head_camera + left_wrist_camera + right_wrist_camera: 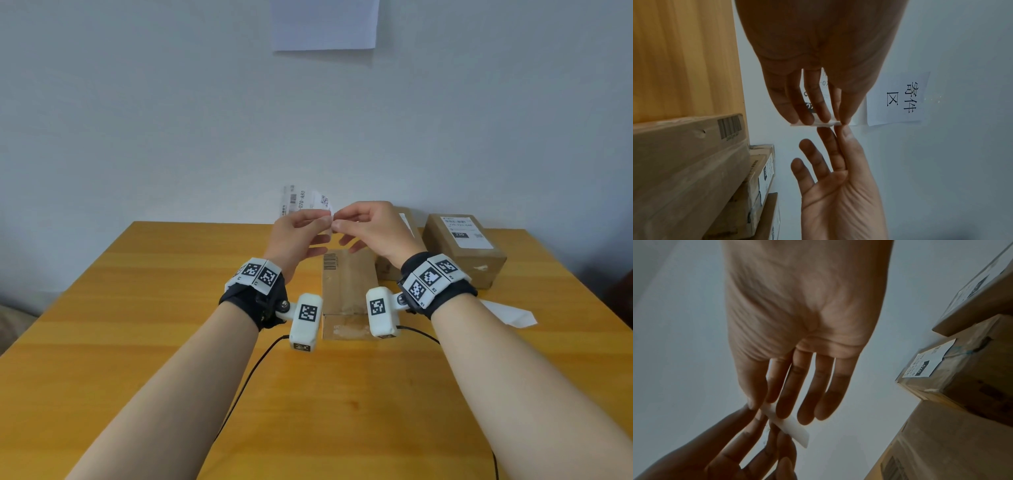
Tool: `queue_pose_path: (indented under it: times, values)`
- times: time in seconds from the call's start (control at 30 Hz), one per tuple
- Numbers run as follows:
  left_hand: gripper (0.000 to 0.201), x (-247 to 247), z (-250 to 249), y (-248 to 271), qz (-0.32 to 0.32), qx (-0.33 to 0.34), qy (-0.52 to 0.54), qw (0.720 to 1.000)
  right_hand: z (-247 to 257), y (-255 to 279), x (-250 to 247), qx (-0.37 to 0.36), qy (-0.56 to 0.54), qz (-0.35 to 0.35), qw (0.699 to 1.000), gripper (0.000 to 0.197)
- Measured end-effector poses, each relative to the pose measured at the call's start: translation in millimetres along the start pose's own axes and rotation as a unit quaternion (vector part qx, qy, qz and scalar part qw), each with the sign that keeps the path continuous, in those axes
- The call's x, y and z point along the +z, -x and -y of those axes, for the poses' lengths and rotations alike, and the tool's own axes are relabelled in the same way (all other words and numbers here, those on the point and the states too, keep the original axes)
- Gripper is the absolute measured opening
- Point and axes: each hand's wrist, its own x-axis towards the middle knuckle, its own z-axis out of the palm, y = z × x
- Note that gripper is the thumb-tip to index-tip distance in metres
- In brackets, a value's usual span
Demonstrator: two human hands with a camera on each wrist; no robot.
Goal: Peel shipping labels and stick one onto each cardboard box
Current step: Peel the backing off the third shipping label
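Both hands pinch one label (306, 200) above the desk (137, 308): left hand (297, 236), right hand (371, 229). A bare box (347, 284) lies below them, mid-desk.

Parcel-sending corner, wall sign (898, 99) reading 寄件区, labelled cardboard boxes (463, 247) on wooden table (171, 308)

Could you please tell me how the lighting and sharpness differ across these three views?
Head view: bright, even and sharp on the yellow wooden table. Left wrist view: the left hand is dark against the pale wall, the right hand lighter. Right wrist view: dim and soft, with the white paper label slightly blurred.
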Motion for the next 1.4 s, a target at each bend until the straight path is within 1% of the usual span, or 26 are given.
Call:
queue_pose_path:
  times: [0.13,0.3,0.43,0.57,0.7,0.87,1.03,1.2,1.4]
  values:
    - [0.012,0,-1,0,0.005,-0.001,-0.004,1.000,1,2,0,-0.012,-0.007,-0.001,1.000,0.011]
    - [0.015,0,-3,2,0.000,0.004,-0.017,1.000,4,3,0,-0.018,-0.031,-0.003,0.999,0.018]
    - [0.010,0,-4,3,0.001,0.011,-0.017,1.000,4,4,-1,-0.029,-0.038,0.001,0.999,0.011]
    - [0.002,1,-5,6,0.010,0.013,-0.016,1.000,3,5,-1,-0.036,-0.035,0.000,0.999,0.015]
    - [0.001,0,-5,7,0.009,0.021,-0.010,1.000,4,5,0,-0.038,-0.044,-0.005,0.998,0.016]
    - [0.004,0,-6,9,0.009,0.042,-0.010,0.999,5,4,1,-0.032,-0.080,-0.006,0.996,0.009]
    - [0.011,-1,-9,11,0.023,0.044,-0.016,0.999,7,6,1,-0.027,-0.091,0.001,0.995,0.018]
    - [0.009,-1,-10,12,0.028,0.044,-0.022,0.998,10,7,1,-0.018,-0.106,0.004,0.994,0.026]
    - [0.008,-1,-10,12,0.029,0.054,-0.039,0.997,9,5,0,-0.017,-0.103,0.010,0.994,0.026]
